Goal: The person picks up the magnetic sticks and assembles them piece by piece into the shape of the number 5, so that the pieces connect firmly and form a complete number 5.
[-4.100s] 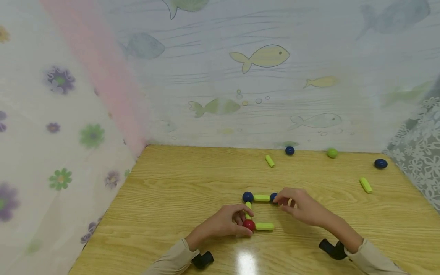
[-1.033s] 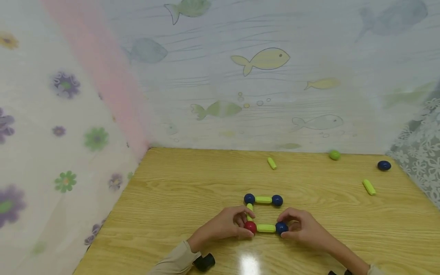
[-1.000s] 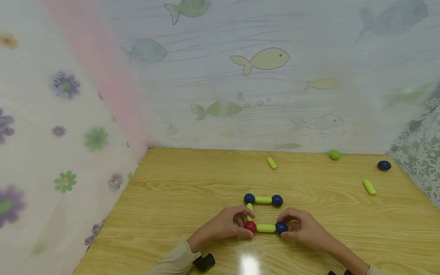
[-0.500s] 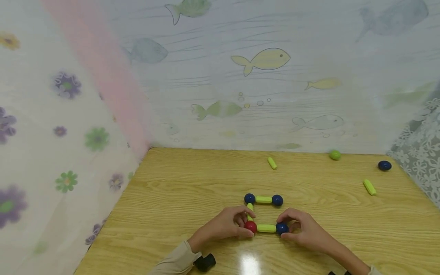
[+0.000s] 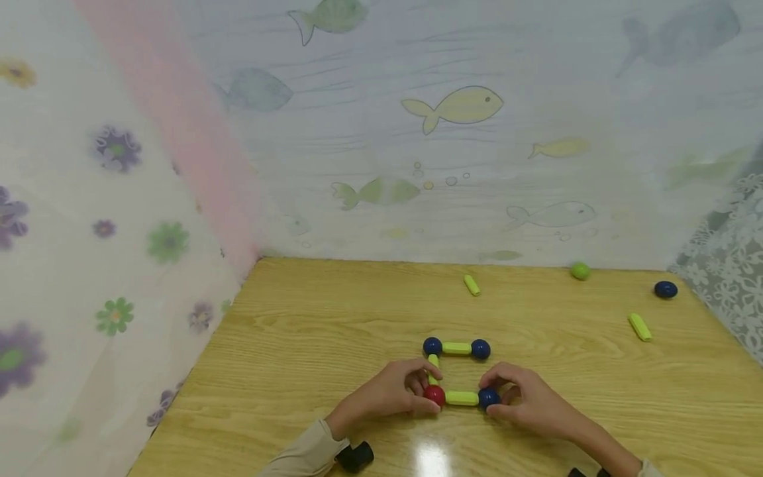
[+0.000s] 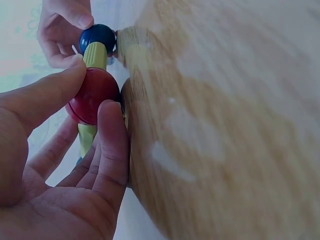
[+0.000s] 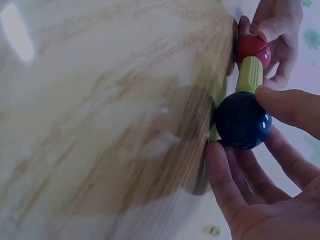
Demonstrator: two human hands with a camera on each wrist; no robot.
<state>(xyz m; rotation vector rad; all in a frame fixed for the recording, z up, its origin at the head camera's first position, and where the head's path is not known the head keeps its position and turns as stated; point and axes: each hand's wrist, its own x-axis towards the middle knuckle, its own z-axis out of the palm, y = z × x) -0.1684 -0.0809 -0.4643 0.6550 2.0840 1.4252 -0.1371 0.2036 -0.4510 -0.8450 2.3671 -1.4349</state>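
My left hand (image 5: 396, 389) grips a red ball (image 6: 95, 96) between thumb and fingers at the near left corner of a ball-and-stick frame. From that ball a yellow-green stick (image 5: 461, 398) runs right to a dark blue ball (image 7: 243, 121), which my right hand (image 5: 524, 397) pinches. Ball and stick meet end to end in both wrist views. Another stick (image 5: 433, 368), partly hidden by my left fingers, leads back to a second blue ball (image 5: 432, 346). A far stick (image 5: 456, 348) joins that one to a third blue ball (image 5: 480, 349). The frame's right side has no stick.
Loose on the wooden table (image 5: 310, 298) lie a yellow-green stick (image 5: 471, 285) at the back, a green ball (image 5: 580, 270) near the back wall, a blue oval piece (image 5: 665, 289) and another stick (image 5: 640, 327) at the right. Patterned cloth stands behind and left.
Since the oldest frame, my right hand has moved from the far right ball to the near right corner. A blue ball has left the back edge; one now sits on the near stick. Otherwise still lately.
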